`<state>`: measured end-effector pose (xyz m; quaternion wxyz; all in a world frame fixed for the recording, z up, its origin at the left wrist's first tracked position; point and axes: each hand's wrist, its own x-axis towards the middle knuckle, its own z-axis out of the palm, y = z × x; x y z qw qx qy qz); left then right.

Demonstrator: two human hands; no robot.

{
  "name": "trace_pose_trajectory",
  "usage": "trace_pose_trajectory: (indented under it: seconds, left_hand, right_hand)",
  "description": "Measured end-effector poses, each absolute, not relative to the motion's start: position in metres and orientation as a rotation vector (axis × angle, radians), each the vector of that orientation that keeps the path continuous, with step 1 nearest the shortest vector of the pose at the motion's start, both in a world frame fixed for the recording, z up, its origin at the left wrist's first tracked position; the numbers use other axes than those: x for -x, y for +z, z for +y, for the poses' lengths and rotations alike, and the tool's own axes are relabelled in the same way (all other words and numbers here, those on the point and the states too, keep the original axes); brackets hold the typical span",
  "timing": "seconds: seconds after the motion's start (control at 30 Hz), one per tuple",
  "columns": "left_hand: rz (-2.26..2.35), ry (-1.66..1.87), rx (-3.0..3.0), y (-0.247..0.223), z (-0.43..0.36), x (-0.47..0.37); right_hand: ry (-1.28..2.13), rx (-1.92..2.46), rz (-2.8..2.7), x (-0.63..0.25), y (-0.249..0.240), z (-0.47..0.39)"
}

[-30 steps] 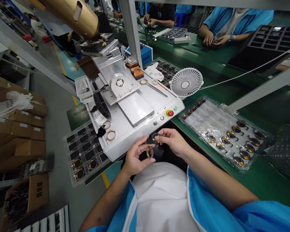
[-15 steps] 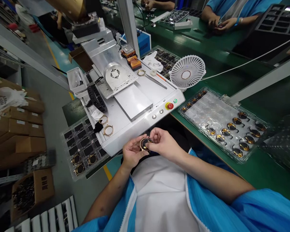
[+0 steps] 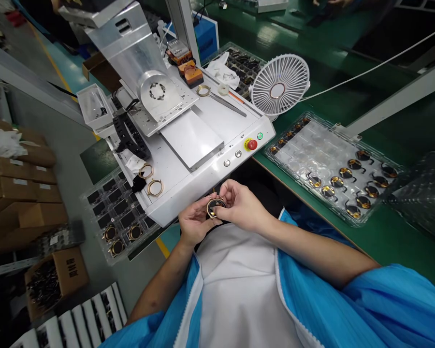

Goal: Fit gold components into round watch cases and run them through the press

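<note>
Close to my lap, both hands hold one round watch case (image 3: pixel 213 207) with a gold rim and a dark inside. My left hand (image 3: pixel 195 218) is closed around its left edge. My right hand (image 3: pixel 241 207) grips it from the right, its thumb pressed on the dark face. Small gold-coloured parts show by that thumb, too small to name. Loose gold watch rings (image 3: pixel 154 187) lie on the near left corner of the white machine (image 3: pixel 181 198), just beyond my left hand.
Left of the machine sits a clear tray (image 3: pixel 125 251) of dark squares and several gold-rimmed cases. Another clear tray (image 3: pixel 293 166) with round dark parts lies on the green table at right. A white fan (image 3: pixel 280 83), tweezers (image 3: pixel 228 104) and a red button (image 3: pixel 253 144) are beyond my hands.
The view has shifted, so the machine sits further left and higher. Both hands still hold the watch case, and my right thumb remains on its face.
</note>
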<state>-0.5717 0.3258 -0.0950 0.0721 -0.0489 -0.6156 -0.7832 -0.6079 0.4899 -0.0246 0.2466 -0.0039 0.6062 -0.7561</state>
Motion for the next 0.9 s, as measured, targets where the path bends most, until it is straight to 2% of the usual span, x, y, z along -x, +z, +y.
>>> trace_pose_trajectory:
  seconds: [0.27, 0.47, 0.7, 0.9]
  left_hand:
    - [-1.791, -2.306, 0.245, -0.093, 0.326, 0.574]
    - [-1.760, -2.333, 0.247, -0.095, 0.331, 0.572]
    - [-1.809, -2.407, 0.113, -0.104, 0.338, 0.568]
    - [-1.696, -2.385, -0.013, -0.096, 0.339, 0.578]
  right_hand:
    - [-2.108, -0.027, 1.531, 0.612, -0.028, 0.491]
    - [-1.876, -0.103, 1.504, 0.614, -0.034, 0.502]
    - [-1.962, -0.180, 1.415, 0.609, -0.049, 0.500]
    - [-1.852, -0.070, 1.579, 0.652, -0.039, 0.498]
